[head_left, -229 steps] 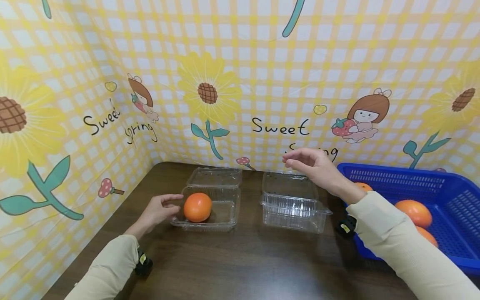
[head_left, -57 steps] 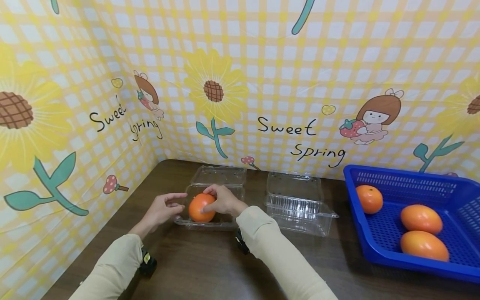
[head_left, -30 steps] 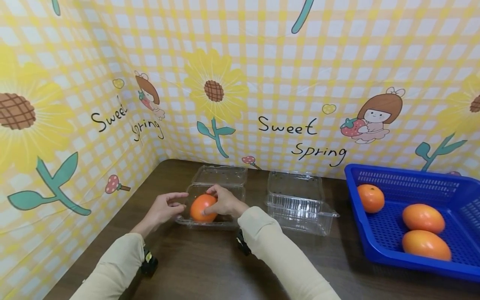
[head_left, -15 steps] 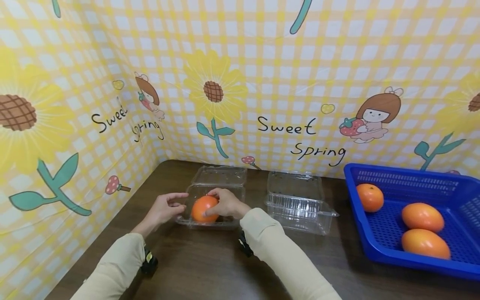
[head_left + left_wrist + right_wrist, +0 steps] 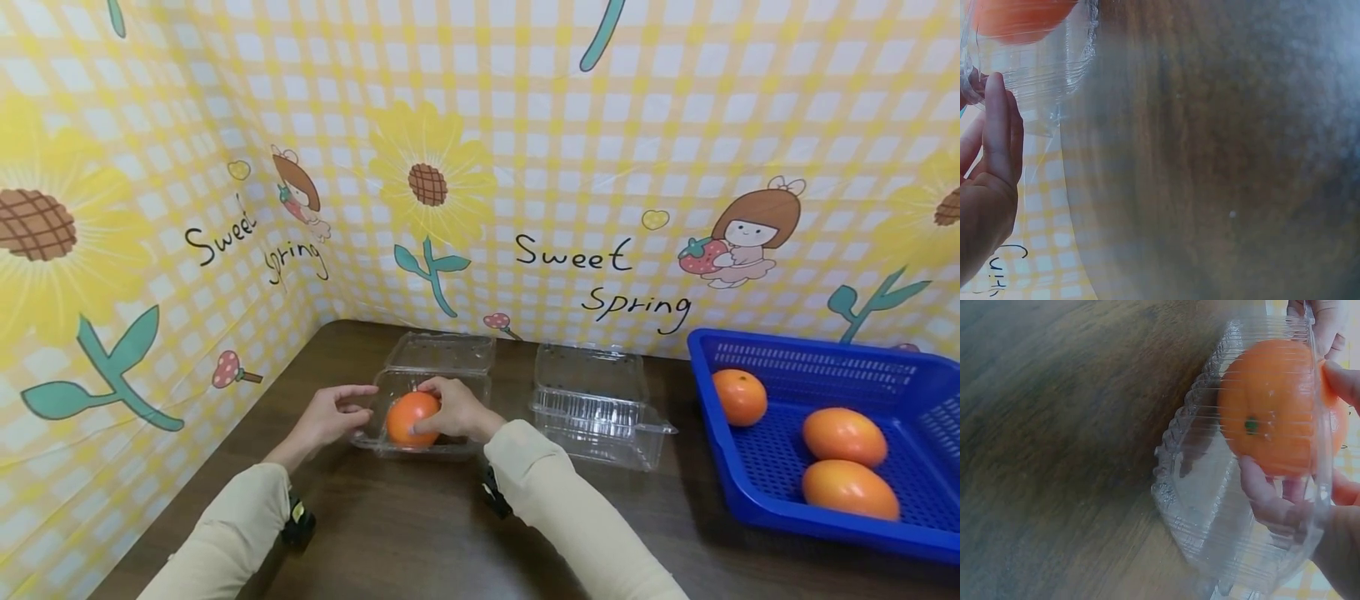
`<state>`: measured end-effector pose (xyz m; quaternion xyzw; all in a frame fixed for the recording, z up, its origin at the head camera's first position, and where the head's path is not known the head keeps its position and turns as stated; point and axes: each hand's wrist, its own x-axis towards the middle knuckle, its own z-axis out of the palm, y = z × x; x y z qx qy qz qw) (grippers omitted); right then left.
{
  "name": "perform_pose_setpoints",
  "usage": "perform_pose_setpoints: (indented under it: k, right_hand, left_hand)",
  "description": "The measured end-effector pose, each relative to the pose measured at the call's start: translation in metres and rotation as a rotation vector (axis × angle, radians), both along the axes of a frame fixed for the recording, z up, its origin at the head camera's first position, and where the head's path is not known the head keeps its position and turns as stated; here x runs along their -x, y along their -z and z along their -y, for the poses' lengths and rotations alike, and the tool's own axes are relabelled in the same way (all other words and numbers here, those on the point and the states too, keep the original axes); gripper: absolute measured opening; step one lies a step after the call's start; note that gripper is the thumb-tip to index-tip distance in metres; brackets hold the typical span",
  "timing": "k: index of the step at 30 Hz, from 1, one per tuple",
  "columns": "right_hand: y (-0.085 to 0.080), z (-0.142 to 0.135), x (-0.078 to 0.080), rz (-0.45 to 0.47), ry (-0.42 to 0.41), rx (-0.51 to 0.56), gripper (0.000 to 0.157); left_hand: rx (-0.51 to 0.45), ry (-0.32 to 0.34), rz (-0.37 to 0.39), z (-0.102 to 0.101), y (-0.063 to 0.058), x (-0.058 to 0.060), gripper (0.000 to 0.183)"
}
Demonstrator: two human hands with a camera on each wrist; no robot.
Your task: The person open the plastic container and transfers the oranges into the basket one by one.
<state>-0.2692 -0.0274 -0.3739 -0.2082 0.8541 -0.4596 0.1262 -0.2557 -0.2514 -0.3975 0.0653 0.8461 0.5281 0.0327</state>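
Observation:
An orange (image 5: pixel 412 419) sits in the left clear plastic container (image 5: pixel 450 448), whose lid (image 5: pixel 441 354) is folded back. My right hand (image 5: pixel 461 408) holds the orange from its right side, thumb toward me and fingers behind. In the right wrist view the green stem spot of the orange (image 5: pixel 1272 406) shows through the clear wall. My left hand (image 5: pixel 330 417) holds the container's left rim. The left wrist view shows the left hand's fingers (image 5: pixel 999 131) nearly straight along the outer wall, with part of the hand beyond the rim.
A second clear container (image 5: pixel 600 442) stands to the right with its lid (image 5: pixel 588 371) back. Further right is a blue basket (image 5: pixel 720 467) holding three oranges (image 5: pixel 843 437). Behind the brown table (image 5: pixel 420 533) hangs a yellow checked cloth (image 5: pixel 540 167).
My right hand has come from above the second container to the orange. Over the last second, orange and right hand have shifted slightly right and nearer me. My left hand stays at the rim.

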Motion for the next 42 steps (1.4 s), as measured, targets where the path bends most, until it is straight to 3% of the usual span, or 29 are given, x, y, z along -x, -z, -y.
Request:
perform_pose_setpoints:
  k: [9,17,24,42]
  right_hand:
    - [-0.001,-0.004,-0.001,-0.008,-0.02,0.01,0.058]
    - [-0.008,-0.008,-0.004,-0.076,-0.027,-0.015,0.06]
    - [-0.016,-0.011,-0.012,-0.135,-0.014,-0.062,0.06]
    - [-0.025,-0.02,-0.032,-0.253,0.003,-0.037,0.063]
  left_hand:
    - [0.029,-0.002,-0.003,-0.001,-0.002,0.0,0.044]
    - [0.029,0.013,-0.014,0.0,-0.003,0.001,0.044]
    - [0.022,0.016,-0.024,0.001,-0.002,0.001,0.043]
    - [0.035,0.025,-0.03,0.002,0.0,0.001,0.042]
